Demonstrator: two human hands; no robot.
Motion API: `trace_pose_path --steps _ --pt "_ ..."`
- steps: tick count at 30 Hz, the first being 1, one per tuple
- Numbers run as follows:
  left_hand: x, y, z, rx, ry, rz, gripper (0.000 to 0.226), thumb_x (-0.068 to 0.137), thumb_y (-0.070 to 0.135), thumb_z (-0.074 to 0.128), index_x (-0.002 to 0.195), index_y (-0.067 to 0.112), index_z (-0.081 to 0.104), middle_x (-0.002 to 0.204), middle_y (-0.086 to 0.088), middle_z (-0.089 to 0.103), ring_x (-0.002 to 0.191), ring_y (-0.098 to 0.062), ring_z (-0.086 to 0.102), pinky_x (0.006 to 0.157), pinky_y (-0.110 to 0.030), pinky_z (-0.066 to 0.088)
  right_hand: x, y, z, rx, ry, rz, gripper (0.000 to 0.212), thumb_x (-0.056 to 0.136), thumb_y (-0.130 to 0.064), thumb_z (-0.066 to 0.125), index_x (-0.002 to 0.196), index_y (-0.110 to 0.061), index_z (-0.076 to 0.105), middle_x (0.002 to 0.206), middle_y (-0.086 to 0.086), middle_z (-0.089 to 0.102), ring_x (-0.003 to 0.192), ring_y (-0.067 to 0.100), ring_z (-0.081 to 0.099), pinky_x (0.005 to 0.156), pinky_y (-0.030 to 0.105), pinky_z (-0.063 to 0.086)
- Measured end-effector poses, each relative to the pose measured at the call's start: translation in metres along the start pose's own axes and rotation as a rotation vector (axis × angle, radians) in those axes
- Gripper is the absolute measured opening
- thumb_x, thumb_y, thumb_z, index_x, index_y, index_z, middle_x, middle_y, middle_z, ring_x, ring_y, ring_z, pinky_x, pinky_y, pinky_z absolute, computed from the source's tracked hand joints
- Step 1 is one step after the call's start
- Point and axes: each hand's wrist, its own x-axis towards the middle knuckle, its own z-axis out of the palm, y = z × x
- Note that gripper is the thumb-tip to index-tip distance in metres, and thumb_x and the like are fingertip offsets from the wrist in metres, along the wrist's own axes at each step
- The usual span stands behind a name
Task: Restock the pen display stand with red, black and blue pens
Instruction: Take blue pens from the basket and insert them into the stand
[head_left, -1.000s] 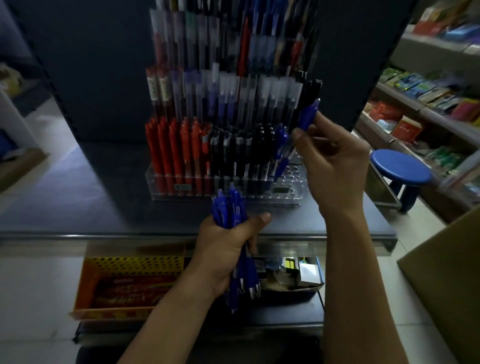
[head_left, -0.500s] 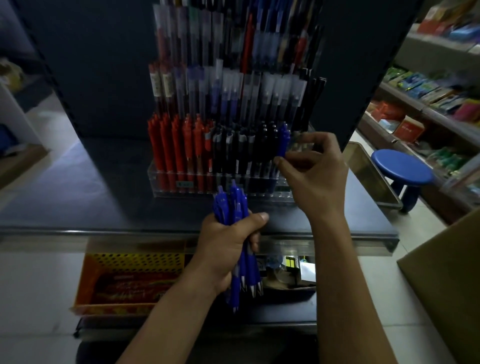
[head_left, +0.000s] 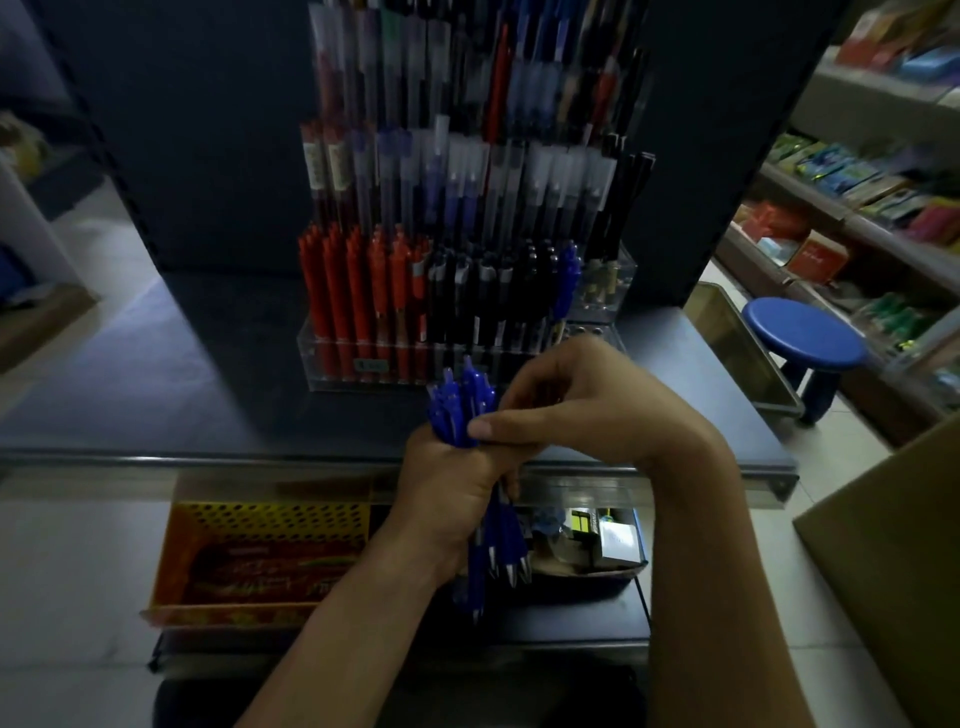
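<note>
Back from the pen display stand (head_left: 332, 364), the right hand (head_left: 587, 400) pinches the top of the bundle of blue pens (head_left: 457, 410) fisted in the left hand (head_left: 447, 499). Blue restocking looks under way; next, draw one free and seat it just beyond the grip, beside the placed blue pen (head_left: 569, 280).

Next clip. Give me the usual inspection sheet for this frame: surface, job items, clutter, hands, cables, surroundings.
Surface: dark shelf top, pen display stand standing on it.
Job's things: red pens at front row's left, black pens mid-row, blue pens at right end, empty holes beyond; blue pen bundle in hand.
Clutter: orange basket and small boxes on the lower shelf.
Hands: left hand grips the bundle; right hand pinches at its top.
Cables: nothing seen.
Surroundings: blue stool, stocked side shelves, cardboard box at right.
</note>
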Motion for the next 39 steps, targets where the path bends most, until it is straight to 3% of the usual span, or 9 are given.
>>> trace_pose_path --steps 7,12,15,19,22,26,31,35,39 --pt "0.0 0.001 0.0 -0.004 -0.039 0.031 0.01 0.079 -0.005 0.071 0.084 0.004 0.07 0.053 -0.006 0.056 0.049 -0.018 0.052 0.053 -0.033 0.045 0.001 -0.006 0.003 0.031 0.026 -0.006 0.012 0.078 -0.027 0.083 0.074 -0.017 0.078 0.067 -0.003 0.073 0.06 0.002 0.064 0.057 0.015 0.048" --pt "-0.002 0.009 0.001 -0.014 -0.092 0.036 0.011 0.069 0.01 0.08 0.078 0.011 0.072 0.055 -0.007 0.057 0.05 -0.019 0.052 0.055 -0.033 0.048 0.001 -0.006 0.0 0.15 0.063 -0.029 0.012 0.081 -0.021 0.08 0.076 -0.01 0.078 0.067 0.007 0.072 0.058 0.011 0.064 0.058 0.023 0.051" --pt "-0.007 0.01 0.002 0.002 -0.124 0.002 0.027 0.057 0.023 0.086 0.073 0.012 0.067 0.056 -0.006 0.055 0.05 -0.017 0.052 0.052 -0.029 0.048 0.001 -0.004 -0.003 0.231 0.224 -0.036 0.011 0.084 -0.021 0.076 0.079 -0.012 0.078 0.074 0.012 0.073 0.066 0.019 0.066 0.062 0.027 0.051" --pt "-0.009 0.006 0.005 0.032 -0.115 -0.044 0.029 0.056 0.026 0.087 0.063 0.013 0.062 0.052 -0.008 0.051 0.047 -0.018 0.05 0.051 -0.027 0.046 0.001 0.001 -0.01 0.391 0.447 -0.048 0.011 0.088 -0.019 0.072 0.078 -0.016 0.075 0.075 0.015 0.071 0.065 0.013 0.062 0.057 0.02 0.047" --pt "-0.007 0.004 0.004 0.051 -0.108 -0.036 0.024 0.06 0.027 0.086 0.058 0.017 0.064 0.052 -0.008 0.052 0.046 -0.018 0.051 0.049 -0.027 0.046 -0.002 0.005 -0.011 0.459 0.295 -0.038 0.01 0.088 -0.015 0.073 0.097 -0.012 0.071 0.075 0.005 0.073 0.069 0.014 0.069 0.061 0.02 0.053" --pt "-0.006 0.004 0.007 0.005 -0.101 -0.023 0.031 0.055 0.031 0.086 0.075 0.012 0.072 0.053 -0.008 0.052 0.046 -0.018 0.05 0.048 -0.028 0.045 -0.002 0.006 -0.009 0.47 0.166 -0.098 0.034 0.085 -0.008 0.075 0.117 -0.008 0.064 0.09 0.02 0.075 0.076 0.024 0.073 0.07 0.028 0.058" --pt "-0.006 0.002 0.009 -0.037 -0.074 -0.057 0.032 0.058 0.03 0.086 0.067 0.014 0.06 0.052 -0.004 0.049 0.046 -0.016 0.047 0.05 -0.028 0.044 0.006 0.008 -0.014 0.561 0.483 -0.293 0.035 0.094 -0.003 0.063 0.129 -0.009 0.06 0.087 0.013 0.068 0.078 0.021 0.066 0.073 0.033 0.058" --pt "-0.003 -0.001 0.009 -0.017 -0.023 -0.067 0.033 0.08 0.027 0.079 0.057 0.021 0.056 0.05 -0.001 0.047 0.045 -0.015 0.045 0.054 -0.029 0.041 0.015 0.018 -0.024 0.376 0.819 -0.408 0.037 0.095 -0.003 0.061 0.131 -0.009 0.06 0.093 0.019 0.067 0.079 0.033 0.066 0.072 0.042 0.06" --pt "-0.002 -0.001 0.009 -0.027 -0.023 -0.08 0.046 0.087 0.026 0.073 0.046 0.027 0.053 0.049 0.002 0.043 0.045 -0.014 0.042 0.053 -0.029 0.04 0.025 0.031 -0.029 0.229 1.047 -0.451 0.038 0.094 -0.006 0.062 0.132 -0.005 0.06 0.097 0.009 0.071 0.087 0.018 0.07 0.08 0.03 0.058"
